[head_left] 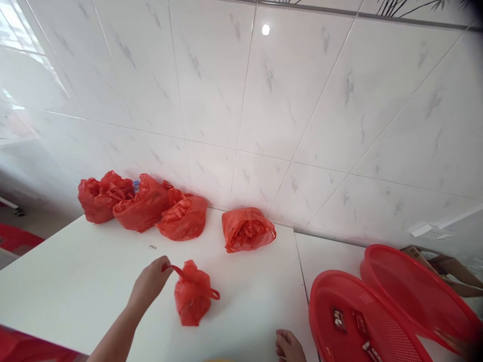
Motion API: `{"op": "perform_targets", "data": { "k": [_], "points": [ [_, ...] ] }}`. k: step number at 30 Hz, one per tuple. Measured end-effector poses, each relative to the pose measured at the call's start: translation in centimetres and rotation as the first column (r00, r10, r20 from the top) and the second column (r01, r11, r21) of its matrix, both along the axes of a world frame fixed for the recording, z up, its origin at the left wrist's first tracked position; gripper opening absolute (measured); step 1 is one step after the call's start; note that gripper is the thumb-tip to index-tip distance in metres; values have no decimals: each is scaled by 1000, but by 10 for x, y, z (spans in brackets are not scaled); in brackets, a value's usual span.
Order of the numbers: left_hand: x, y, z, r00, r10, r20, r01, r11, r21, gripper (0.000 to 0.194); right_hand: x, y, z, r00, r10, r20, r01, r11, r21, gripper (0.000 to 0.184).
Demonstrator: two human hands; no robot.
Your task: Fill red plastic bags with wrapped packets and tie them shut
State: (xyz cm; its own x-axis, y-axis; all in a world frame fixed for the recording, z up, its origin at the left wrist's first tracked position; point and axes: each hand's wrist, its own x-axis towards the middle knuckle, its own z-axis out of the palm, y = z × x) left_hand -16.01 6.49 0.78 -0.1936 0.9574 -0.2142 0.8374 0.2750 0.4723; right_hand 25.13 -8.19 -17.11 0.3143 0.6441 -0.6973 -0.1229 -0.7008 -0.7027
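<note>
My left hand (153,276) is closed on one handle loop of a small red plastic bag (193,296) and pulls that handle out to the left. The bag is gathered at its top, and its other handle sticks out to the right. What it contains is hidden. Near the bottom edge, my right hand (289,346) hovers by the table (249,296), apart from the bag. Its fingers are loosely curled and a little apart, with nothing visible in them.
Against the tiled wall stand several fuller red bags (183,216); a blue-capped bottle (136,186) shows among them. Another red bag (249,231) holds crumpled red plastic. At right, a red basket (324,301) contains small packets, beside another red basket (411,286) and a cardboard box (456,274).
</note>
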Motion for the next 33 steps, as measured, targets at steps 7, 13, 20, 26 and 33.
{"op": "perform_targets", "data": {
  "k": [7,13,20,26,33],
  "points": [
    [-36,1,20,955,292,-42,-265,912,313,23,-25,9,7,996,83,-31,-83,997,0,27],
    [-12,9,-8,977,118,-179,-5,848,530,32,-49,36,34,988,150,46,-155,981,117,22],
    [52,11,-48,945,-325,37,301,908,293,35,-64,109,83,910,329,254,-391,884,256,23],
    [76,-3,-55,835,-502,226,517,856,-10,46,-68,176,98,820,294,491,-477,824,305,38],
    [78,-14,-76,828,-429,361,510,845,-163,48,-81,247,103,668,307,678,-609,750,260,51]
  ]
}}
